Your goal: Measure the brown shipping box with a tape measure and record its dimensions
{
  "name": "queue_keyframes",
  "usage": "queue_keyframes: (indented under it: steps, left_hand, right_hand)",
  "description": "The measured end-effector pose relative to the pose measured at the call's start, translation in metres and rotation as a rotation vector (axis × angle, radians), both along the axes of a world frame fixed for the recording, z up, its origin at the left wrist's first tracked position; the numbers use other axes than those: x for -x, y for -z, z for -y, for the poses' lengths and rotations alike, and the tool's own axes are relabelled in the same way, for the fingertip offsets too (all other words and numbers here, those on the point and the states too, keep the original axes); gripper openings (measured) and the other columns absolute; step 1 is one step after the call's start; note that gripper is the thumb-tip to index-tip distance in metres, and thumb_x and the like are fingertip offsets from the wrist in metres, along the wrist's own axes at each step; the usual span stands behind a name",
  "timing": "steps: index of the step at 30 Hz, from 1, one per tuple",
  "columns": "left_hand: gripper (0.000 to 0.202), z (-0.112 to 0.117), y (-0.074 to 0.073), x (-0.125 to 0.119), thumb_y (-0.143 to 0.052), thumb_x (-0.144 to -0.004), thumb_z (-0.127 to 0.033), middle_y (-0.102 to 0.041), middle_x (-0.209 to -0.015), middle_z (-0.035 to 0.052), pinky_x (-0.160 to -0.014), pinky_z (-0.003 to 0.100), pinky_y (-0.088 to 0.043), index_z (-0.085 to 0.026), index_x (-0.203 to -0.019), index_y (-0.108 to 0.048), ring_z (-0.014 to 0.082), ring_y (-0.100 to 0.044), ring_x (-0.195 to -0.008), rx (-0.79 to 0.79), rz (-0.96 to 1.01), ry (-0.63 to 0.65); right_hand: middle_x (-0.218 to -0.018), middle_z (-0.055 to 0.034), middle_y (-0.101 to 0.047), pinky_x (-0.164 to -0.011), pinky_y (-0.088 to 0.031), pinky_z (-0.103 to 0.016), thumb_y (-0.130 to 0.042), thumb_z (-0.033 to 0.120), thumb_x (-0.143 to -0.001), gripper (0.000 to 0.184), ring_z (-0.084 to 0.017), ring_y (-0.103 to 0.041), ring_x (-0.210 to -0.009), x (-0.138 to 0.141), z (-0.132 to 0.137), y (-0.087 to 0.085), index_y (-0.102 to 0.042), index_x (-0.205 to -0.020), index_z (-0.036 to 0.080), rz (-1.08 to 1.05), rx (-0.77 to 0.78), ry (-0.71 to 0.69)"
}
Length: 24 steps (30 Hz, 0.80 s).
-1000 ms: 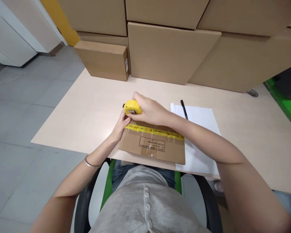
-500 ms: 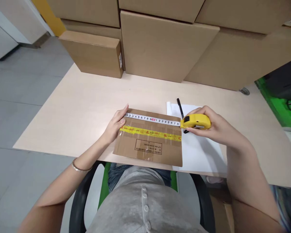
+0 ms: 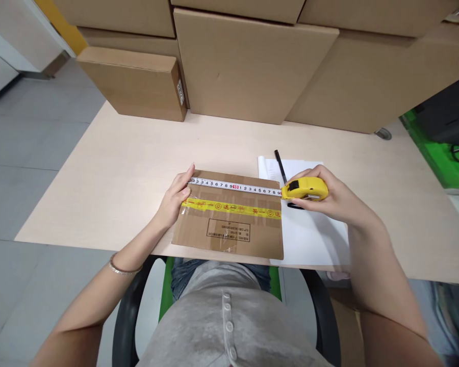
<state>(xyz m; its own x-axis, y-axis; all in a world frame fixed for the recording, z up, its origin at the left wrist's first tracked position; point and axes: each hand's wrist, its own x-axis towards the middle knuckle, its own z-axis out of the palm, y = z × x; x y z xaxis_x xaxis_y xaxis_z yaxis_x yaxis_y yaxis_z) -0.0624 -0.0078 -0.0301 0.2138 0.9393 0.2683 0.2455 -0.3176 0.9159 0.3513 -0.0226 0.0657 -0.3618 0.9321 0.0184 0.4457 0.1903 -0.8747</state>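
Note:
A flat brown cardboard box [image 3: 199, 237] lies at the table's front edge, with yellow printed tape across it and a framed block of print. The white tape measure blade [image 3: 214, 184] stretches along the box's far side. At the left edge my left hand [image 3: 173, 202] is closed round the box, thumb beside the end of the blade. Its other fingers are partly hidden. My right hand [image 3: 334, 200] grips the yellow tape measure case [image 3: 309, 188] just past the box's right edge. Numbers up to about 19 show on the blade.
Under my right hand lies white paper [image 3: 317, 239] with a black pen [image 3: 280, 165] on it. A smaller carton [image 3: 137, 86] and large cardboard boxes [image 3: 248, 66] stand along the table's back. A green and black object [image 3: 443, 127] is at the right.
Slightly more blade shows at the case, from about 18 to about 19. The whole view has shifted a little; both hands keep their holds.

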Motion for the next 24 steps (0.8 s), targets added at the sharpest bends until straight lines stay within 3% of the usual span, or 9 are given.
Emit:
queue_keyframes:
  steps: [5, 10, 14, 16, 21, 24]
  left_hand:
    - [0.062, -0.001, 0.0, -0.001, -0.055, -0.101, -0.063, -0.064, -0.157, 0.0062, -0.127, 0.057, -0.04, -0.039, -0.158, -0.056, 0.0322, -0.058, -0.142, 0.003, 0.017, 0.011]
    - [0.064, -0.002, 0.0, 0.0, -0.056, -0.101, -0.065, -0.063, -0.157, 0.0061, -0.129, 0.059, -0.037, -0.038, -0.159, -0.054, 0.0334, -0.057, -0.143, 0.024, 0.049, 0.043]
    - [0.075, -0.002, 0.003, -0.001, -0.062, -0.096, -0.07, -0.056, -0.165, 0.0043, -0.135, 0.056, -0.027, -0.039, -0.163, -0.048, 0.0359, -0.046, -0.154, 0.099, 0.111, 0.032]
    - [0.086, -0.003, 0.005, -0.003, -0.066, -0.093, -0.071, -0.052, -0.168, 0.0044, -0.135, 0.054, -0.028, -0.039, -0.168, -0.039, 0.0366, -0.043, -0.157, 0.142, 0.186, 0.031]
    - [0.109, -0.002, 0.005, -0.013, -0.072, -0.091, -0.067, -0.062, -0.155, 0.0097, -0.122, 0.05, -0.046, -0.036, -0.175, -0.01, 0.0333, -0.063, -0.139, 0.202, 0.379, 0.077]
    - [0.098, 0.0, 0.001, -0.017, -0.073, -0.091, -0.064, -0.053, -0.164, 0.0085, -0.125, 0.049, -0.043, -0.037, -0.172, -0.024, 0.034, -0.052, -0.151, 0.184, 0.422, 0.068]
  right_hand:
    - [-0.115, -0.0041, -0.074, -0.073, -0.058, -0.042, -0.088, 0.043, -0.084, 0.037, -0.027, -0.072, -0.093, -0.008, 0.002, -0.006, -0.057, -0.102, 0.033, 0.028, 0.021, 0.007]
    - [-0.103, -0.0035, -0.072, -0.062, -0.055, -0.038, -0.09, 0.047, -0.08, 0.043, -0.025, -0.07, -0.083, 0.004, -0.003, -0.028, -0.055, -0.098, 0.03, 0.067, -0.025, 0.024]
    - [-0.094, -0.0033, -0.073, -0.059, -0.048, -0.036, -0.086, 0.054, -0.081, 0.046, -0.024, -0.066, -0.076, 0.059, -0.027, -0.043, -0.05, -0.096, 0.028, 0.118, -0.043, -0.114]
    - [-0.096, -0.0033, -0.073, -0.065, -0.047, -0.036, -0.084, 0.048, -0.083, 0.045, -0.023, -0.066, -0.08, 0.094, -0.044, -0.046, -0.045, -0.092, 0.027, 0.124, -0.081, -0.219]
    - [-0.088, 0.0001, -0.064, -0.066, -0.042, -0.034, -0.077, 0.034, -0.088, 0.043, -0.02, -0.059, -0.077, 0.17, -0.072, -0.042, -0.034, -0.089, 0.028, 0.174, -0.171, -0.453]
    - [-0.09, -0.0004, -0.063, -0.066, -0.042, -0.034, -0.075, 0.029, -0.088, 0.044, -0.018, -0.058, -0.078, 0.201, -0.075, -0.038, -0.032, -0.089, 0.028, 0.156, -0.191, -0.513]
